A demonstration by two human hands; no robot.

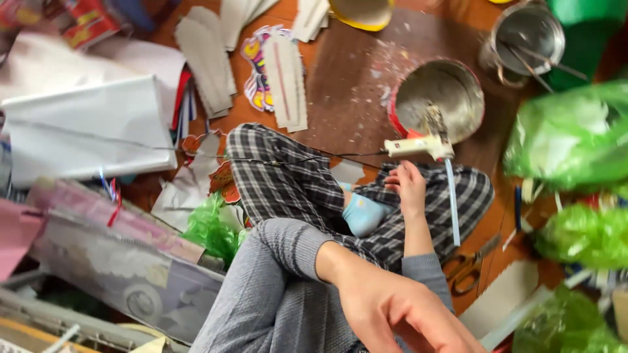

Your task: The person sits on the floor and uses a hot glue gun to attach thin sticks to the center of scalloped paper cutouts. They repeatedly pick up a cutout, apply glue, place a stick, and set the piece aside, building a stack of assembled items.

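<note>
My right hand (407, 189) reaches out over my crossed legs in plaid trousers (288, 176), its fingers curled at the handle of a white glue gun (417, 146). The gun's tip points into a metal bowl (458, 88) with a red rim. A pale glue stick (453, 202) hangs down from the gun, and a thin black cord (307, 159) runs off to the left. My left hand (392, 310) is close to the camera at the bottom, blurred, in a grey sleeve (281, 261). Its fingers run out of frame, and I see nothing in it.
Cardboard cut-outs (209, 59) and a white paper roll (85, 131) lie on the wooden floor at left. A steel pot (526, 33) with sticks stands at top right. Green plastic bags (569, 137) crowd the right. Scissors (468, 268) lie beside my knee.
</note>
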